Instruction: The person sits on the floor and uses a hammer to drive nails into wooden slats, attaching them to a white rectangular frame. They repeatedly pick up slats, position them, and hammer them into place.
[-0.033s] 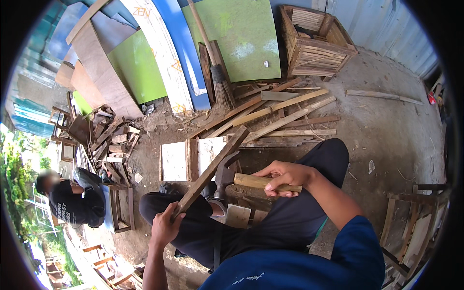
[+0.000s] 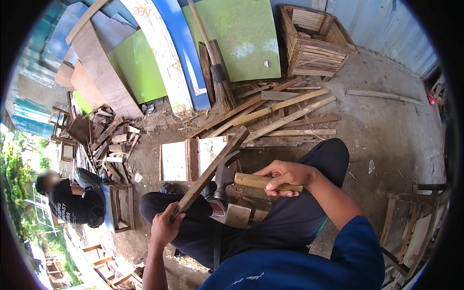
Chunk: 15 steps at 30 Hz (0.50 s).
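At the near edge, a blue shirt (image 2: 290, 268) and dark trousers (image 2: 241, 241) show a person sitting with knees bent outward. The left hand (image 2: 166, 224) is closed around the near end of a wooden stick (image 2: 205, 179), which slants away across the left shin and up to the right. The right hand (image 2: 284, 179) grips the handle of a hammer (image 2: 251, 181), thumb along the wood. The hammer's dark metal head points left, just beside the stick; whether the two touch, I cannot tell. Between the legs, pale square pieces (image 2: 238, 215) lie low down.

Just past the stick is a wooden frame with white panels (image 2: 174, 162). Beyond it, long wooden strips (image 2: 285, 110) lie in a loose heap on the dirt floor (image 2: 374, 140). To the left is a pile of short wood scraps (image 2: 113, 145), and nearer the left rim another person (image 2: 75, 205) sits beside a small wooden stand (image 2: 126, 208).

Farther off, a broom (image 2: 218, 74) leans upright before a green board (image 2: 237, 41), with a blue board and a white board (image 2: 157, 43) left of it. A slatted wooden crate (image 2: 319, 53) stands at the right, near a corrugated metal wall (image 2: 386, 29).
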### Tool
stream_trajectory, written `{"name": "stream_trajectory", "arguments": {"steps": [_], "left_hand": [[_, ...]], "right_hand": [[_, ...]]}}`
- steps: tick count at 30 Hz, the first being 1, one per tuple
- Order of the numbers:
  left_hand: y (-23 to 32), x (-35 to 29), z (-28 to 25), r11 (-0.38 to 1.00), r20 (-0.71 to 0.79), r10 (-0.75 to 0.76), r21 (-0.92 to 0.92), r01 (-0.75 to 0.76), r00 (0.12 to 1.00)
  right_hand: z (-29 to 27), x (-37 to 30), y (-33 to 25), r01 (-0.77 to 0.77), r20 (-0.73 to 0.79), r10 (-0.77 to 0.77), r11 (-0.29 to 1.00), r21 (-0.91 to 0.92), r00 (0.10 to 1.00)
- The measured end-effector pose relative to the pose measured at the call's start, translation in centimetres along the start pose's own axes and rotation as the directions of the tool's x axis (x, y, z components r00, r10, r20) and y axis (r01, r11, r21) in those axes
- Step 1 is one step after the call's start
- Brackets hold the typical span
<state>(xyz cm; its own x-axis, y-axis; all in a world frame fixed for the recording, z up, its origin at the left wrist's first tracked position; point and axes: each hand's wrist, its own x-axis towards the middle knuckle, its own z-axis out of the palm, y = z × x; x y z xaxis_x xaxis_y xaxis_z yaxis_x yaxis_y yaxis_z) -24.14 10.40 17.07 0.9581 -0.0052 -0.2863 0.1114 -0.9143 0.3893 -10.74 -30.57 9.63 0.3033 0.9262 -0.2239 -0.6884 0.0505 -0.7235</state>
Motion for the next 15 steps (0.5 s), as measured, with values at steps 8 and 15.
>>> {"name": "stream_trajectory", "arguments": {"steps": [8,15], "left_hand": [[-0.9,0.8,-0.9,0.997,-0.012,0.082,-0.003,-0.082,0.997],[-1.6,0.7,-1.9,0.996,0.028,0.085,0.029,-0.086,0.996]], "right_hand": [[-0.8,-0.8,-1.2,0.019,-0.025,-0.017,0.996,0.092,1.0],[-0.9,-1.2,-0.9,-0.006,-0.014,0.007,0.995,0.101,1.0]]}}
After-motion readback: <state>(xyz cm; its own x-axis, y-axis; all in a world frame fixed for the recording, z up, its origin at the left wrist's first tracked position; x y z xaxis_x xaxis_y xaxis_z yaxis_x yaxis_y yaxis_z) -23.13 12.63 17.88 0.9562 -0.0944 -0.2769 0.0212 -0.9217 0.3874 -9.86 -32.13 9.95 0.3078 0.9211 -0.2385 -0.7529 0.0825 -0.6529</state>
